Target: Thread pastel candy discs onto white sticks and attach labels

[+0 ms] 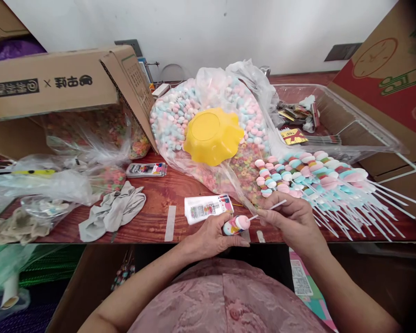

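My left hand (212, 235) pinches a small stack of pastel candy pieces (236, 225) at the table's front edge. My right hand (291, 217) grips a thin white stick (276, 205) whose tip runs into that candy stack. Just behind my hands lies a white glue-like tube (208, 207) on the wooden table (159, 203). To the right is a pile of finished candy skewers (308, 173), their white sticks fanning toward the right.
A big clear bag of pink, blue and white candies (180, 111) lies behind, with a yellow bowl (212, 135) upside down on it. A clear plastic bin (350, 120), cardboard boxes (55, 83), grey gloves (113, 210) and other plastic bags (48, 180) crowd the table.
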A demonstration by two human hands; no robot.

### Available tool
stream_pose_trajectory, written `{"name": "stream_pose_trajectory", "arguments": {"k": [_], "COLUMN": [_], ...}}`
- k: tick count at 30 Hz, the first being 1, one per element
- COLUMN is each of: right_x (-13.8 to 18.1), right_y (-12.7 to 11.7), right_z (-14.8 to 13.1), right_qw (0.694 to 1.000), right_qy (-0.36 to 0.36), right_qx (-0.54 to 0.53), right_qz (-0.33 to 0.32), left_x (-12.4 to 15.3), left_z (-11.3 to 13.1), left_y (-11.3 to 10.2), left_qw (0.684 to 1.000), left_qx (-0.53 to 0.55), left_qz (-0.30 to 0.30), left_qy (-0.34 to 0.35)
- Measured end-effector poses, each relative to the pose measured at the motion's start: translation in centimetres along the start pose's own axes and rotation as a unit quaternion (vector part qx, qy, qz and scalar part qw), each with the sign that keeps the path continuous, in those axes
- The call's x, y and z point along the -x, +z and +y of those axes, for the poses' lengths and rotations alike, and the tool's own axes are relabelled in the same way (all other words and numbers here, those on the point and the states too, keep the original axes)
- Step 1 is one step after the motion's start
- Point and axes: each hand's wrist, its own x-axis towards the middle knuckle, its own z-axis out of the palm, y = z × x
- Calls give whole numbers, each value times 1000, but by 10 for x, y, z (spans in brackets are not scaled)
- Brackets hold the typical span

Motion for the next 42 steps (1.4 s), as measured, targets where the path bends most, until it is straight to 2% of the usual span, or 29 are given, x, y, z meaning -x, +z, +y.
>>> {"name": "stream_pose_trajectory", "arguments": {"k": [2, 5, 8, 11, 15, 19, 22, 24, 27, 30, 32, 35, 37, 39, 42], "right_x": [1, 2, 4, 7, 8, 10, 12, 12, 10, 8, 7, 4, 1, -3, -8], "right_y": [1, 9, 23, 31, 23, 17, 23, 27, 25, 18, 14, 15, 20, 27, 37], "right_z": [0, 3, 12, 22, 26, 14, 5, 4, 14, 27, 33, 36, 36, 35, 37], "right_qw": [1000, 999, 998, 997, 998, 991, 974, 971, 989, 998, 993, 995, 996, 997, 997], "right_qy": [-5, -29, -46, -33, -13, -93, -159, -170, -109, -31, -14, -18, -29, -50, -76], "right_qx": [14, 30, 49, 62, 29, 94, 151, 157, 92, -49, -101, -96, -79, -48, -2], "right_qz": [18, 32, 11, -26, -47, -33, -57, -62, -33, 33, 52, 35, 30, 27, 19], "left_x": [-1, -2, -2, -1, 3, 5, 2, 1, 2, 7, 10, 11, 10, 8, 5], "left_z": [0, 0, -2, -3, 1, 7, 6, 5, 6, 7, 7, 5, 3, 1, -1], "left_y": [-2, -1, 3, 3, -2, 0, 10, 14, 7, -14, -27, -32, -25, -13, 0], "left_qw": [999, 999, 1000, 1000, 998, 998, 999, 999, 993, 979, 970, 962, 952, 937, 919], "left_qx": [-30, -39, -15, -3, -52, -54, -20, 22, 113, 200, 229, 239, 272, 320, 365], "left_qz": [23, 28, 16, 14, 36, 30, 12, 17, 21, -17, -48, -77, -53, -5, 47], "left_qy": [-2, 10, 13, 7, 4, 22, 42, 43, 17, -28, -60, -103, -128, -143, -140]}}
